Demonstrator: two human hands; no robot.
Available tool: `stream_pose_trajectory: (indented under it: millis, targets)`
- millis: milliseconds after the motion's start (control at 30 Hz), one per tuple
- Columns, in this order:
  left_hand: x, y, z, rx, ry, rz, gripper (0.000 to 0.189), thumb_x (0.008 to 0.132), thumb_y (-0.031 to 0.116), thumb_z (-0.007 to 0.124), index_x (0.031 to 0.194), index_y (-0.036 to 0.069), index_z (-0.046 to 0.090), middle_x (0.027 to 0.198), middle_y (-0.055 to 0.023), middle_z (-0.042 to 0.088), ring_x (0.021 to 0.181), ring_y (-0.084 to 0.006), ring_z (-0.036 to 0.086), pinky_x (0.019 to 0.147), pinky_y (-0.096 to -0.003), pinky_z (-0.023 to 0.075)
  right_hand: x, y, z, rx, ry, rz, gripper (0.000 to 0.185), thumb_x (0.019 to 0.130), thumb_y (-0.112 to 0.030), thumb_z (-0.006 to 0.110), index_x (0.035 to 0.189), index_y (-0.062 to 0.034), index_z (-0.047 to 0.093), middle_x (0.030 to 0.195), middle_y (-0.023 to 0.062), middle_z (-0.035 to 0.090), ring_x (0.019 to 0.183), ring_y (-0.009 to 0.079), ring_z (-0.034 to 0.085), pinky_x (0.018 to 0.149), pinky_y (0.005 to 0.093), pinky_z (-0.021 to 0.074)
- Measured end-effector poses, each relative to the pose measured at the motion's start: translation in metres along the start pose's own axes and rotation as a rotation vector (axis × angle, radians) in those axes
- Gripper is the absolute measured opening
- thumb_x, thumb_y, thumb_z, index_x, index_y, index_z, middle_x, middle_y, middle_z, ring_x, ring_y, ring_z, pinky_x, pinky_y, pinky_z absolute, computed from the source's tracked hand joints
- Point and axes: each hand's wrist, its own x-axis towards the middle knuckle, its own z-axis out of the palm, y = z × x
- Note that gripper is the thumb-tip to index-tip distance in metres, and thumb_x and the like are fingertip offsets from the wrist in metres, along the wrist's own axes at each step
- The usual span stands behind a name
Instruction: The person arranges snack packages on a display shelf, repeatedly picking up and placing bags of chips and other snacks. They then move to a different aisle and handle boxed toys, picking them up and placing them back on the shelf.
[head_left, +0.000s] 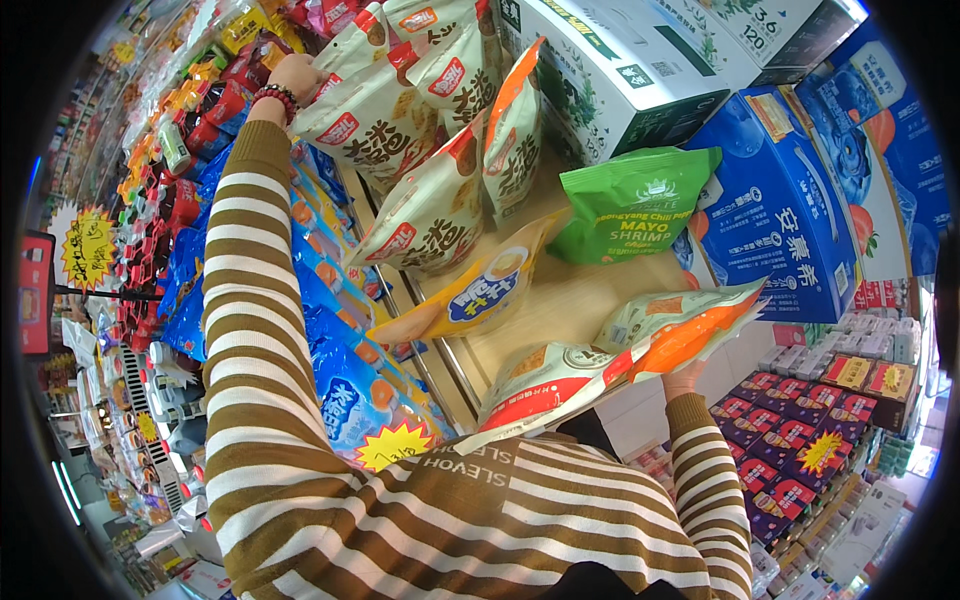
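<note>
My left hand (295, 78), with a dark red bead bracelet at the wrist, is at the side edge of a cream snack bag (375, 124). Its fingertips are partly hidden, so its grip is unclear. More cream bags, including one with an orange side (517, 142), stand around it. My right hand (681, 377) is mostly hidden behind a red-and-white snack bag (551, 382) and an orange-edged bag (686, 330) close to my chest. Between my arms, a yellow snack bag (480, 289) leans on a tan surface (480, 352). A green shrimp chips bag (637, 206) stands farther back.
White printed cartons (615, 67) and blue cartons (772, 217) stand behind and to the right. Blue snack packs (352, 390) line the left edge, near hanging red and orange packages (217, 112). Purple boxes (780, 427) are stacked at lower right beside pale floor tiles (645, 420).
</note>
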Motion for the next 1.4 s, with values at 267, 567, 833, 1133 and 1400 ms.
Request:
stream_pose_trajectory:
  millis: [267, 567, 833, 1133, 1400]
  targets:
    - [-0.011, 0.014, -0.006, 0.111, -0.035, -0.016, 0.041, 0.082, 0.036, 0.07, 0.106, 0.002, 0.07, 0.102, -0.0225, 0.07, 0.099, -0.0354, 0.066, 0.088, -0.0429, 0.0505, 0.017, -0.046, -0.021, -0.175, -0.085, -0.015, 0.035, 0.076, -0.024, 0.072, 0.106, -0.0068, 0.067, 0.109, 0.0142, 0.067, 0.107, 0.0368, 0.059, 0.094, 0.046, 0.0437]
    - [-0.024, 0.048, -0.026, 0.073, 0.064, -0.043, 0.055, 0.082, 0.042, 0.069, 0.119, 0.002, 0.065, 0.118, -0.0206, 0.067, 0.11, -0.0344, 0.064, 0.096, -0.0416, 0.0498, 0.025, -0.064, -0.03, -0.271, -0.044, -0.096, 0.029, 0.079, -0.018, 0.068, 0.104, -0.0042, 0.067, 0.107, 0.0147, 0.067, 0.106, 0.0347, 0.061, 0.097, 0.0472, 0.0441]
    - [-0.148, 0.169, -0.066, -0.374, 0.02, 0.31, 0.051, 0.086, 0.044, 0.068, 0.117, 0.004, 0.064, 0.106, -0.0176, 0.07, 0.094, -0.0329, 0.067, 0.085, -0.0394, 0.0527, 0.028, -0.056, -0.025, -0.24, 0.035, -0.185, 0.029, 0.071, -0.005, 0.065, 0.101, -0.0037, 0.063, 0.103, 0.0143, 0.066, 0.1, 0.0373, 0.059, 0.092, 0.0473, 0.0462]
    - [-0.218, 0.173, -0.049, 0.031, -0.118, 0.318, 0.03, 0.085, 0.029, 0.067, 0.106, 0.008, 0.064, 0.094, -0.0195, 0.068, 0.093, -0.0387, 0.064, 0.079, -0.0492, 0.0518, 0.027, -0.064, -0.026, -0.262, 0.081, -0.109, 0.026, 0.073, -0.005, 0.064, 0.098, -0.0076, 0.062, 0.102, 0.0115, 0.065, 0.099, 0.0349, 0.059, 0.086, 0.0466, 0.0467]
    - [-0.209, 0.17, -0.043, 0.127, -0.099, 0.308, 0.034, 0.087, 0.029, 0.065, 0.111, 0.006, 0.065, 0.093, -0.0194, 0.068, 0.094, -0.0382, 0.064, 0.08, -0.048, 0.0519, 0.028, -0.068, -0.027, -0.255, 0.075, -0.065, 0.023, 0.073, -0.007, 0.064, 0.096, -0.0083, 0.063, 0.099, 0.0095, 0.065, 0.1, 0.0324, 0.059, 0.085, 0.045, 0.0469]
